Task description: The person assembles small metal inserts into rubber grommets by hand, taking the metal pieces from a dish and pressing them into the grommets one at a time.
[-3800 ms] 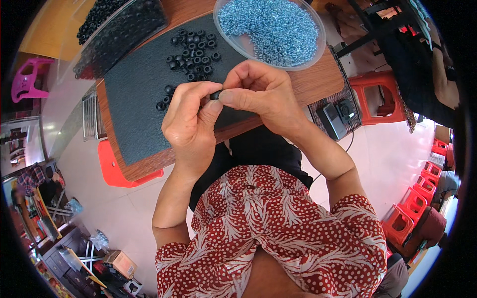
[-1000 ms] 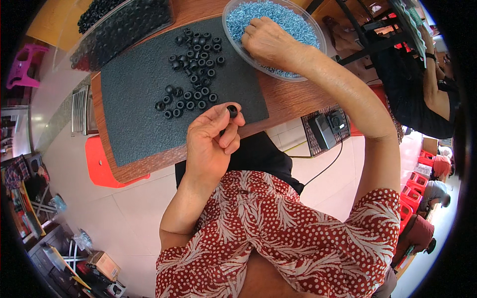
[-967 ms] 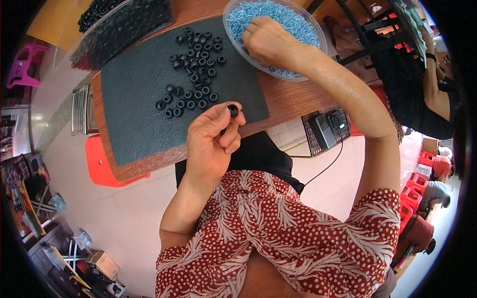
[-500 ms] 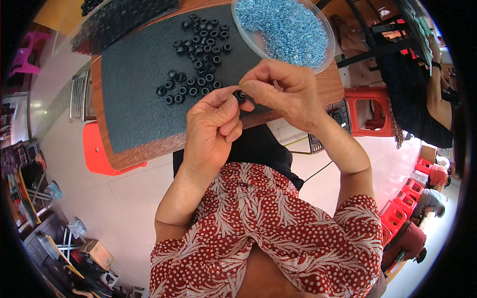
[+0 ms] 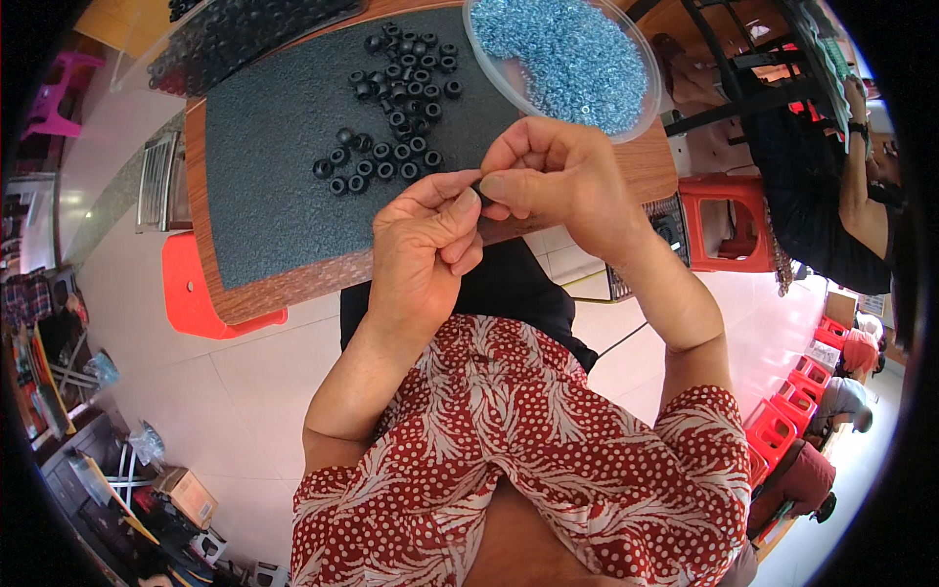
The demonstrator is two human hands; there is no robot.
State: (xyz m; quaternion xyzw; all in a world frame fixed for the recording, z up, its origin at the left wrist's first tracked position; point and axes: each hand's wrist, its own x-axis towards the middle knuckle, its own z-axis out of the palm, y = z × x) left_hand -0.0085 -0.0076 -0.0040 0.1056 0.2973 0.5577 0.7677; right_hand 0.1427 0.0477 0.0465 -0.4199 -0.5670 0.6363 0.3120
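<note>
Between the fingertips of my left hand [image 5: 423, 245] is a small black ring-shaped part [image 5: 482, 193], mostly covered now. My right hand [image 5: 562, 186] meets it from the other side, thumb and forefinger pinched on the same part; any smaller piece under that thumb is hidden. Both hands are closed and held just above the table's near edge. Beyond them, several loose black ring-shaped parts [image 5: 386, 169] lie scattered on a dark textured mat [image 5: 274, 176]. A round clear tub [image 5: 486, 67] of tiny translucent blue pieces [image 5: 577, 59] stands at the far right.
A clear box of black parts [image 5: 230, 44] is at the table's far left. Red stools [image 5: 726, 223] stand by the right side, another red stool [image 5: 191, 293] under the left corner. A person in dark clothes [image 5: 807, 186] is to the right; other people sit farther off.
My right thumb and fingers have come down over the black part, covering its opening and shiny centre. The view has shifted slightly; the loose parts look unchanged.
</note>
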